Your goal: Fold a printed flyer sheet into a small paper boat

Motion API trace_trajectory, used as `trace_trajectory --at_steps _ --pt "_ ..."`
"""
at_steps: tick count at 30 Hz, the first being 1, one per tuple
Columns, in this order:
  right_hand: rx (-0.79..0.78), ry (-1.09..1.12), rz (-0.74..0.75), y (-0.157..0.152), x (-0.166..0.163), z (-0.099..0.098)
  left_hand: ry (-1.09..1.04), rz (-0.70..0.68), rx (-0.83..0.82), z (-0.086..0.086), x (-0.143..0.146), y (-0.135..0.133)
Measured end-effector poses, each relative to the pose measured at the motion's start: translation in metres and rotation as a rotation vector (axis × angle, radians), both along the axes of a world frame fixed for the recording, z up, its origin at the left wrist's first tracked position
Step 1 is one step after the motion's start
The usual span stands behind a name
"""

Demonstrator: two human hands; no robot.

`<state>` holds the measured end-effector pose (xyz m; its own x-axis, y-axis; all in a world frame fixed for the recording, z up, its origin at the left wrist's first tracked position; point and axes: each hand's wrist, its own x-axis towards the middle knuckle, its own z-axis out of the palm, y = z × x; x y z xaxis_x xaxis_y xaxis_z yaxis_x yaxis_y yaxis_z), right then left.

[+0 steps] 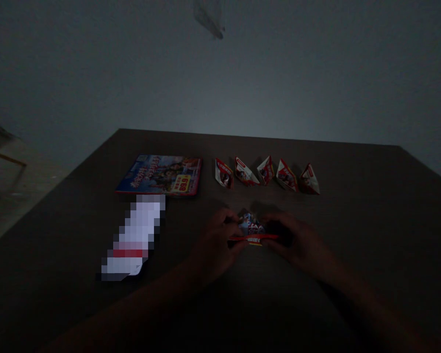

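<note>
Both of my hands meet over the middle of a dark table (371, 206). My left hand (220, 242) and my right hand (292, 240) each pinch one side of a small printed paper piece (253, 230) with a red edge, held just above the table. The fingers of both hands are curled closed on it. Beyond the hands stands a row of several small folded paper shapes (266, 172), red and white, upright on the table.
A colourful printed sheet or flat pack (159, 175) lies at the back left. A white paper with a red stripe (134, 240), blurred out, lies to the left of my left hand. The room is dim; a pale wall stands behind the table.
</note>
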<state>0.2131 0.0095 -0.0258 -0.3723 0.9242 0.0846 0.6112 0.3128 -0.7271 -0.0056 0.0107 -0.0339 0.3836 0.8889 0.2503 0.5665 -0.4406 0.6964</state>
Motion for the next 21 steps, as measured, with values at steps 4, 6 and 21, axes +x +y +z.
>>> trace_trajectory --at_steps 4,6,21 --pt "-0.017 0.071 0.002 -0.001 -0.003 0.002 -0.059 0.009 0.004 0.003 0.000 -0.002" --pt "0.024 0.076 -0.009 -0.001 -0.003 0.003 -0.087 0.012 0.028 0.004 0.000 -0.002" --pt "0.292 -0.279 0.250 -0.002 0.012 0.011 0.126 -0.259 0.071 0.001 -0.014 0.002"
